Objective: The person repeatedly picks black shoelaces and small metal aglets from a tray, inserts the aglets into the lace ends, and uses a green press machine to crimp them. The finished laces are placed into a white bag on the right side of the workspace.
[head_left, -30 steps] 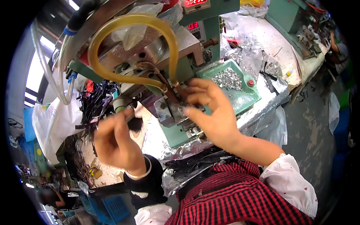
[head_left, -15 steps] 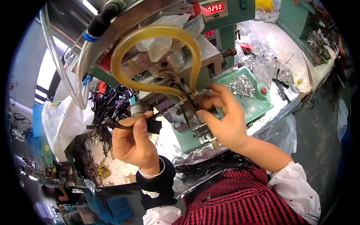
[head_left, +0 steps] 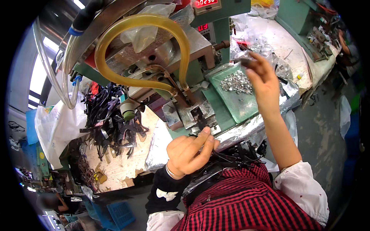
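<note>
From my remote station I log, left to right: a white plastic bag (head_left: 58,133) hangs at the bench's far-left side, with a blue crate (head_left: 120,213) lower down on the floor. The pale worktop (head_left: 115,175) is scuffed and carries a heap of black cable pieces (head_left: 108,119). My left hand (head_left: 189,154) has thumb and forefinger pinched on the near end of a black piece (head_left: 201,122), which lies in the metal fixture (head_left: 187,118) under the looped yellow hose (head_left: 142,19). Long axis: roughly front to back, far end pointing into the machine and slightly left. Right of it, a green tray (head_left: 244,107) holds silvery metal bits (head_left: 235,82). My right hand (head_left: 266,86) is raised over the tray's right side, fingers bent and blurred; whether they grip anything I cannot tell. Farther right, worn grey floor (head_left: 323,127).
</note>
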`<state>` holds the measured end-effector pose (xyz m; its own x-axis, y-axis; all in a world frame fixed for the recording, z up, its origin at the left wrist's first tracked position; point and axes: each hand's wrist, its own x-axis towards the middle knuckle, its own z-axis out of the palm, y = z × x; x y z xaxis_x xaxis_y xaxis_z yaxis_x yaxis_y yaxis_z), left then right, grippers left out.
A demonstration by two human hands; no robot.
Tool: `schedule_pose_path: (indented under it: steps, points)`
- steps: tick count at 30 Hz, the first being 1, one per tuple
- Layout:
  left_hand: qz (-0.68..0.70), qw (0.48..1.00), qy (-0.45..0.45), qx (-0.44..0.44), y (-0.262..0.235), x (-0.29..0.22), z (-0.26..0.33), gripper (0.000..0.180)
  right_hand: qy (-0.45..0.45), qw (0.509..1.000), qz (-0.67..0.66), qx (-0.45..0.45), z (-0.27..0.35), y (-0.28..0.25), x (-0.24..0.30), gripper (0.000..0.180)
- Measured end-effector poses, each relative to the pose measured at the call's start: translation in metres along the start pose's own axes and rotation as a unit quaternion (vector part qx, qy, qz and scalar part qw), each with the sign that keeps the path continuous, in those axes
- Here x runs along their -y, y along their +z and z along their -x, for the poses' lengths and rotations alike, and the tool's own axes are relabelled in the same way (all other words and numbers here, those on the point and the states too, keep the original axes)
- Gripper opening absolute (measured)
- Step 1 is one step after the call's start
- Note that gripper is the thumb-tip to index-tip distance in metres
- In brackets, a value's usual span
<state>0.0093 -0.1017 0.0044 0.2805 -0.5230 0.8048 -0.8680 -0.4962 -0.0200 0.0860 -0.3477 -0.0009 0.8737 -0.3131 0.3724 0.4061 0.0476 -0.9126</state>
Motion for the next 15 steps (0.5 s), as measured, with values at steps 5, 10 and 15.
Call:
schedule_pose_path:
  steps: [5, 10, 15]
  points:
    - [0.001, 1.000, -0.009, -0.010, 0.002, -0.002, 0.003, 0.037, 0.005, 0.963, 0.270, 0.014, 0.024, -0.053, -0.054, 0.029]
    - [0.003, 0.998, -0.065, 0.005, -0.004, -0.010, 0.002, 0.031, -0.061, 0.872, 0.477, 0.088, 0.043, -0.032, -0.041, 0.011]
    - [0.360, 0.922, -0.118, 0.076, -0.117, -0.025, -0.037, 0.018, -0.112, 0.865, 0.484, 0.075, 0.042, -0.023, -0.057, 0.011]
